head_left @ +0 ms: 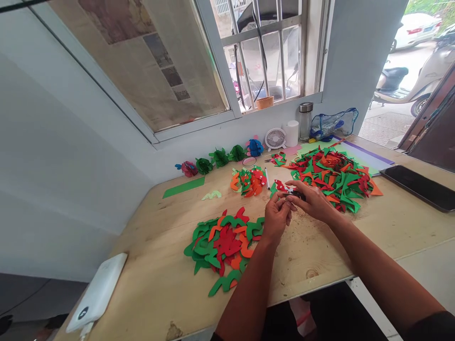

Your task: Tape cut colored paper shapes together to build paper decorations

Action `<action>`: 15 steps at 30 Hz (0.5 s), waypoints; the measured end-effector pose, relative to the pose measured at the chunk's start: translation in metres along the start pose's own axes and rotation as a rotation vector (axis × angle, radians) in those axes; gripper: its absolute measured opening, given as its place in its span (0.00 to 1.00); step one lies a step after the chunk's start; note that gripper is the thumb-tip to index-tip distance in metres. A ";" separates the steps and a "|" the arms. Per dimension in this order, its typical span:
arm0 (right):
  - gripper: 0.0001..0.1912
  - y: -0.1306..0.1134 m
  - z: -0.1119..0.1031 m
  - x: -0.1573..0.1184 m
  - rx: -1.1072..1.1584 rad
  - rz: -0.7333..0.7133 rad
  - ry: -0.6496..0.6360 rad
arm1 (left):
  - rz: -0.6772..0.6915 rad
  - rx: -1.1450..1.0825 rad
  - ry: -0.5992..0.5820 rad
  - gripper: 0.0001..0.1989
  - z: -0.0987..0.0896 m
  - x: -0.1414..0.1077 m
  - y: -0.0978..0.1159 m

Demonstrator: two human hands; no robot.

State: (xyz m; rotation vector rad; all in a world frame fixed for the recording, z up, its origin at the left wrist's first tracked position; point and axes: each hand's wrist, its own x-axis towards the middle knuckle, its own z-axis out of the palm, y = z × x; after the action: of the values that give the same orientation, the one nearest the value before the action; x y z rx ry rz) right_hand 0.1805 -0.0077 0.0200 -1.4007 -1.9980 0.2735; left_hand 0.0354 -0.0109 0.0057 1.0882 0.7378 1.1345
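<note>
A pale wall with a barred window stands behind the wooden table. Both forearms reach in from the near edge, wrists bent inward, hands meeting just left of the big scrap heap. The right hand arches over, fingers curled round a small dark tool; the left hand has its fingertips bunched together, but what they pinch I can't tell. Left of that heap and nearer lie wavy cut shapes; right of it, a black phone; left, a smaller scrap pile.
</note>
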 end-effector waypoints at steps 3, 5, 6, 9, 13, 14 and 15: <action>0.23 0.000 0.000 0.000 -0.023 0.003 0.035 | -0.005 0.030 0.015 0.17 0.000 0.000 0.000; 0.23 0.000 -0.001 -0.001 -0.047 0.005 0.071 | -0.010 0.061 0.016 0.17 0.001 0.000 -0.001; 0.23 0.000 -0.001 -0.001 -0.060 0.008 0.092 | -0.008 0.080 0.013 0.16 0.001 -0.001 -0.002; 0.24 0.003 -0.002 0.000 -0.090 0.018 0.150 | 0.019 0.167 -0.007 0.16 0.001 -0.003 -0.007; 0.25 0.006 -0.002 0.000 -0.139 0.041 0.210 | 0.125 0.345 -0.035 0.16 0.003 -0.006 -0.014; 0.25 0.006 -0.002 0.001 -0.153 0.049 0.218 | 0.157 0.387 -0.042 0.17 0.005 -0.007 -0.016; 0.25 0.006 -0.002 0.001 -0.166 0.055 0.222 | 0.186 0.423 -0.050 0.17 0.006 -0.007 -0.018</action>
State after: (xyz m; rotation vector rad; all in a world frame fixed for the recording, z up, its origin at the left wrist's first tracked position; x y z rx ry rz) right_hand 0.1867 -0.0050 0.0188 -1.5193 -1.8343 -0.0247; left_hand 0.0448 -0.0200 -0.0099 1.5618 0.8738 1.1286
